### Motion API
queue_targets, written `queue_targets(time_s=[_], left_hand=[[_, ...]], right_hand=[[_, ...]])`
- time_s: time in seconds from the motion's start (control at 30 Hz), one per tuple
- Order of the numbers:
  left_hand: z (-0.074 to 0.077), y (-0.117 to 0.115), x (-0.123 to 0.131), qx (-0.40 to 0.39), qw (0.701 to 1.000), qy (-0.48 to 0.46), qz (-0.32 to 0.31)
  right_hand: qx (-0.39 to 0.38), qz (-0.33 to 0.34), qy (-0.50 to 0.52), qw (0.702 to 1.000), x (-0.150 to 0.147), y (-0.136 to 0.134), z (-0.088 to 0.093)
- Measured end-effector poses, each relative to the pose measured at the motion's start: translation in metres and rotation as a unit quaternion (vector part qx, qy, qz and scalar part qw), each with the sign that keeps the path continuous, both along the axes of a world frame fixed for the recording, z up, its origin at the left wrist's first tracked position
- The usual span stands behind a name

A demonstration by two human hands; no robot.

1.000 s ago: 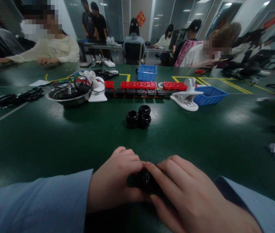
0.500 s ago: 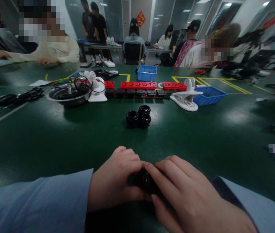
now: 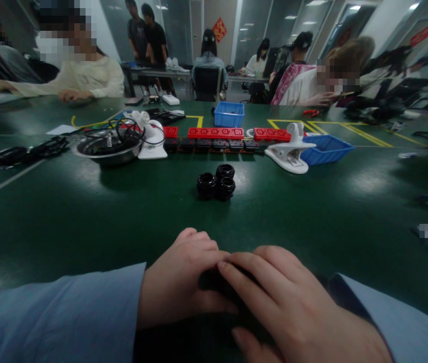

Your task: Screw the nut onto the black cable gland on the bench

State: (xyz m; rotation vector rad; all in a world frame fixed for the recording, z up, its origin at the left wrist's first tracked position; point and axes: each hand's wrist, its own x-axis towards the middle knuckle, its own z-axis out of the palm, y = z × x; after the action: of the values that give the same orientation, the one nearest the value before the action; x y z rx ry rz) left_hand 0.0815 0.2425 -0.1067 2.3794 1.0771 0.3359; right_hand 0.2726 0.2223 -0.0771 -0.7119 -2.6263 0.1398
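My left hand is curled round a dark object near the table's front edge, thumb below and fingers over it. From the right, my right hand closes over the same object, its index fingertip meeting the left fingers. Almost all of the object is hidden now; half a second ago it showed as a glossy black round part. Beyond the hands, three similar black ring-shaped parts with hollow tops stand in a tight cluster on the green table.
Behind the cluster lie red power strips. A metal bowl of black cables and a white clamp stand are left; another white clamp and a blue bin are right. A second blue bin stands farther back. People sit beyond.
My right hand has turned and shifted slightly over the black round part, covering the edge that showed before. The left hand stays almost still.
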Motion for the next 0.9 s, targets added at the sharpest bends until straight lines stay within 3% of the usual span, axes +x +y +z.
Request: queue_targets(time_s=[0.2,0.5,0.6,0.8,0.9], left_hand=[[0.0,0.0,-0.002,-0.002,1.0,0.007,-0.015],[0.004,0.002,0.0,-0.052,0.999,0.0,0.014],[0.003,0.002,0.0,-0.051,0.999,-0.006,0.014],[0.006,0.002,0.0,-0.049,0.999,-0.001,0.01],[0.007,0.001,0.0,-0.05,0.999,0.002,0.009]], right_hand=[[0.051,0.06,0.012,0.997,0.0,0.0,-0.001],[0.043,0.156,0.008,0.987,0.01,0.012,-0.008],[0.032,0.104,0.031,0.994,0.016,0.028,-0.013],[-0.055,-0.118,0.005,0.991,0.027,0.07,-0.029],[-0.073,-0.135,0.009,0.988,0.027,0.075,-0.032]])
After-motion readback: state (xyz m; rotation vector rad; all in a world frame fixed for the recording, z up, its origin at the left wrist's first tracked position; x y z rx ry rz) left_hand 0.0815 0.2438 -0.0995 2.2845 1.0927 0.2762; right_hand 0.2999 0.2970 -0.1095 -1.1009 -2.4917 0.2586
